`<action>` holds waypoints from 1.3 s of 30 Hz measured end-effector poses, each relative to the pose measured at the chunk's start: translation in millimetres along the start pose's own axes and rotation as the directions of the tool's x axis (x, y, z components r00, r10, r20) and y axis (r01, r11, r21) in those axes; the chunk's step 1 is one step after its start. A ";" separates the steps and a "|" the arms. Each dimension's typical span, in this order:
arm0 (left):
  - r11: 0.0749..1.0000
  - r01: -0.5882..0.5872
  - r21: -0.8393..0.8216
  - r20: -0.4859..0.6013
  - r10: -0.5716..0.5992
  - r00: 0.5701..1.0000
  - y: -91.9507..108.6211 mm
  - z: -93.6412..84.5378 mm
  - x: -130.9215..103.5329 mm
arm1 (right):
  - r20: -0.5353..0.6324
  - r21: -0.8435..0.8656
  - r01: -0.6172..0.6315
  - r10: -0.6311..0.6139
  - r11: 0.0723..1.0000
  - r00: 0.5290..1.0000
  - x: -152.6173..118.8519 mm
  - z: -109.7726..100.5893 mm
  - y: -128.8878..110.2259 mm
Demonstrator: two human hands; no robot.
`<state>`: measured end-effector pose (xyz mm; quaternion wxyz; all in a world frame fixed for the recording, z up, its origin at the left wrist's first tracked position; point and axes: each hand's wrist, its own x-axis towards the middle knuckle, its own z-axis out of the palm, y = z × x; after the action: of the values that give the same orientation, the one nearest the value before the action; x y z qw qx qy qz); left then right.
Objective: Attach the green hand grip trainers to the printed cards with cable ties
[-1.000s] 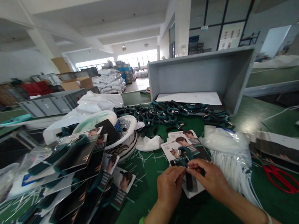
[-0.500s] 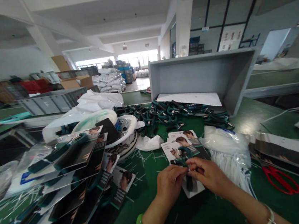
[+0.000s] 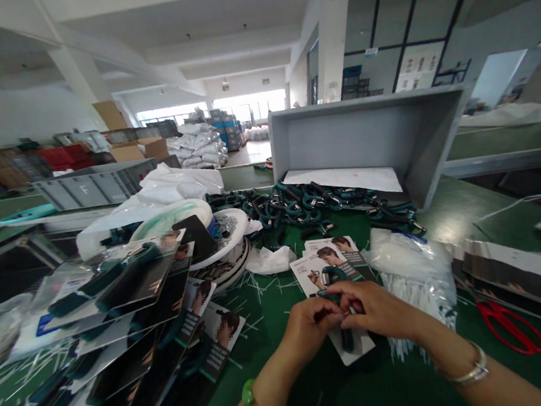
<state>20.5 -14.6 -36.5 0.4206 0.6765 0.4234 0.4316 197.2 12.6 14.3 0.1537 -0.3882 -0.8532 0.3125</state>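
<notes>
In front of me a printed backing card [image 3: 307, 270] lies on the green table with a dark green and black hand tool [image 3: 347, 339] on it. The tool has a curved, C-shaped head and a straight handle; its middle is behind my fingers. My left hand [image 3: 308, 326] pinches at the tool's left side. My right hand [image 3: 373, 308] pinches from the right, its fingertips meeting the left ones over the handle. A short bit of white cable tie [image 3: 352, 311] shows between the fingertips; the rest of it is hidden. More printed cards lie under this one.
Carded tools [image 3: 131, 310] are stacked at left. Loose tools [image 3: 295, 203] are heaped before a tipped grey bin [image 3: 365, 133]. A bag of white cable ties [image 3: 409, 265], red scissors [image 3: 512, 325] and more cards [image 3: 528, 278] lie right. A white dish [image 3: 229, 230] holds small metal parts.
My right hand has turned and shifted slightly, its fingers now higher over the tool. My left hand has moved a little right. The card has slid slightly toward me.
</notes>
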 end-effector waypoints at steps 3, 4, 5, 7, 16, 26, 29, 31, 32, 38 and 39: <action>0.996 0.014 0.083 -0.059 -0.009 0.998 -3.4 2.9 -2.0 | -0.112 -0.016 0.075 -0.076 0.997 0.991 -11.2 4.8 5.1; 0.993 0.003 0.116 -0.068 0.005 0.998 -3.8 4.2 -2.6 | -0.156 -0.048 0.122 -0.128 0.991 0.979 -14.3 7.0 7.4; 0.989 -0.012 0.145 -0.072 0.023 0.997 -3.4 5.5 -3.1 | -0.195 -0.092 0.170 -0.185 0.981 0.963 -16.9 9.7 9.7; 0.981 -0.045 0.190 -0.073 0.060 0.996 -0.5 7.7 -3.4 | -0.262 -0.194 0.230 -0.276 0.954 0.925 -19.5 16.4 13.5; 0.808 0.001 0.590 -0.058 0.041 0.997 36.3 -3.3 0.6 | -0.672 -0.343 0.065 -0.293 0.937 0.680 0.7 29.7 15.2; 0.815 0.187 0.549 -0.255 -0.049 0.966 2.9 -0.7 -13.2 | -0.386 0.043 0.188 -0.157 0.981 0.909 19.8 32.9 1.7; 0.816 0.236 0.527 -0.322 -0.065 0.944 -6.8 -3.7 -11.1 | -0.321 -0.129 0.243 -0.272 0.961 0.907 14.3 34.3 4.4; 0.819 0.255 0.514 -0.337 -0.081 0.938 -8.5 -5.8 -9.8 | -0.337 -0.268 0.267 -0.350 0.926 0.874 8.7 38.3 9.5; 0.827 0.257 0.501 -0.335 -0.089 0.938 -8.3 -6.4 -9.4 | -0.356 -0.308 0.278 -0.381 0.910 0.853 6.1 41.1 12.5; 0.835 0.367 0.410 -0.342 -0.233 0.910 -2.3 -0.4 -3.4 | -0.482 -0.302 0.266 -0.387 0.916 0.786 4.5 56.3 22.7; 0.826 0.396 0.402 -0.353 -0.259 0.899 -1.7 2.0 -1.4 | -0.505 -0.285 0.258 -0.374 0.923 0.778 5.7 57.2 22.5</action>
<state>21.6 -15.8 -38.9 0.2498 0.6044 0.6806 0.3304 177.4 4.6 -43.7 0.4028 -0.3253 -0.8527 0.0698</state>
